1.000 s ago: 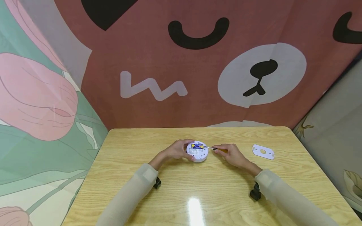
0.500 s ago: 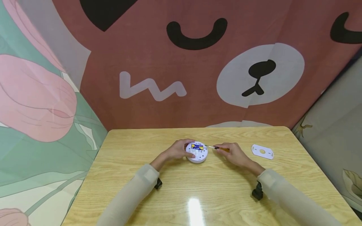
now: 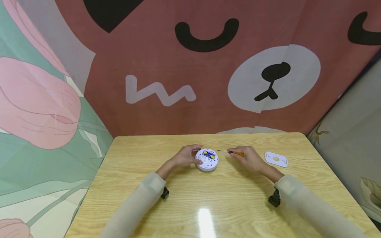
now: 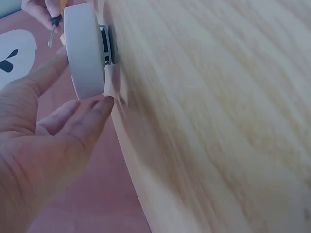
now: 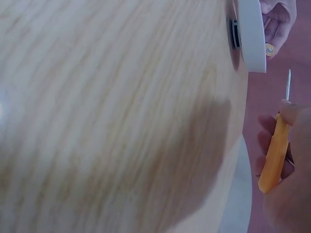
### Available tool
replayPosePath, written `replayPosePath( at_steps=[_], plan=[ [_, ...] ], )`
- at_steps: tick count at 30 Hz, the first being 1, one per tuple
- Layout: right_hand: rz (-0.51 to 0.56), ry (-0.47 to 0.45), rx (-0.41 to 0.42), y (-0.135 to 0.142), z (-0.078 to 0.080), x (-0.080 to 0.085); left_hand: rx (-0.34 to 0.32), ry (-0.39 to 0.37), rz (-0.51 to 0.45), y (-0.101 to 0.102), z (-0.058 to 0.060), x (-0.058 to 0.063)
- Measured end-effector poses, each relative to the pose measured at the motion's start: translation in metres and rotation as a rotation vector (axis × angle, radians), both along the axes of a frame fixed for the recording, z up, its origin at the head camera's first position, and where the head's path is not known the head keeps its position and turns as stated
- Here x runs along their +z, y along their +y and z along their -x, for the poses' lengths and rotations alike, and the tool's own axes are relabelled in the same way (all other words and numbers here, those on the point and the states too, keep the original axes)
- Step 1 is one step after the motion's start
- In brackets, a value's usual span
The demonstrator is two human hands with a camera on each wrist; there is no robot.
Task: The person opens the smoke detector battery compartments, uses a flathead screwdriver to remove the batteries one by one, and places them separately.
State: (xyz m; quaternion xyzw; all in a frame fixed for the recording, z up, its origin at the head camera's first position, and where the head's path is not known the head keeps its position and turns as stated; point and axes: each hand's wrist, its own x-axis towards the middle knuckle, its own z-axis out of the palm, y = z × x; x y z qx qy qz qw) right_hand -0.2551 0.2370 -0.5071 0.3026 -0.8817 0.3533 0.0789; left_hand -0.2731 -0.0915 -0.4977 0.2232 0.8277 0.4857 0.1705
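Observation:
My left hand (image 3: 184, 156) grips the left side of a round white device, like a smoke alarm (image 3: 206, 164), thumb over its upper face. That face carries a printed label, small holes and what look like blue-and-yellow batteries (image 3: 209, 154). In the right wrist view one yellow-rimmed round battery end (image 5: 269, 49) stands proud of the face. My right hand (image 3: 247, 157) holds a screwdriver (image 5: 275, 156) by its orange handle. Its metal tip points left, a short gap from the device's right edge. The left wrist view shows a dark-slotted part (image 4: 105, 44) under the device.
A white oblong plate (image 3: 271, 159) with a round central hole lies on the wooden table (image 3: 178, 211) to the right of my right hand. Behind the table hangs a printed bear cloth (image 3: 166, 119).
The screwdriver tip has come away from the device's face, and my right hand has drawn back right and slightly up. My left hand stays on the device; the batteries now sit at a different angle.

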Motion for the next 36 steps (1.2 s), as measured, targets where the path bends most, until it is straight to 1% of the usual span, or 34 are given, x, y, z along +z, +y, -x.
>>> replayPosePath(
  at_steps=[5, 8, 11, 13, 19, 22, 24, 27, 31, 36],
  plan=[
    [-0.018, 0.029, 0.003, 0.001, 0.000, 0.007, 0.066, 0.007, 0.002, -0.003, 0.000, 0.002],
    [-0.049, 0.040, -0.002, 0.002, -0.001, 0.010, 0.110, 0.040, 0.030, -0.003, 0.000, 0.001],
    [-0.087, 0.076, 0.009, 0.004, -0.001, 0.013, 0.143, 0.076, 0.054, -0.002, 0.000, 0.001],
    [-0.115, 0.119, 0.026, 0.004, -0.002, 0.016, 0.160, 0.093, 0.058, -0.002, 0.000, 0.001],
    [-0.202, 0.289, 0.067, 0.005, 0.000, 0.026, 0.196, 0.125, 0.035, 0.001, 0.001, 0.001],
    [-0.242, 0.338, 0.074, 0.006, 0.001, 0.031, 0.206, 0.133, 0.019, 0.003, 0.001, 0.001],
    [-0.264, 0.348, 0.073, 0.006, 0.002, 0.035, 0.203, 0.132, 0.014, 0.004, 0.001, 0.001],
    [-0.292, 0.352, 0.070, 0.006, 0.003, 0.039, 0.182, 0.129, 0.024, 0.005, 0.001, 0.000],
    [-0.322, 0.385, 0.074, 0.006, 0.004, 0.044, 0.130, 0.135, 0.065, 0.006, 0.002, 0.000],
    [-0.360, 0.433, 0.085, 0.005, 0.006, 0.051, 0.056, 0.127, 0.143, 0.008, 0.001, 0.004]
  ],
)
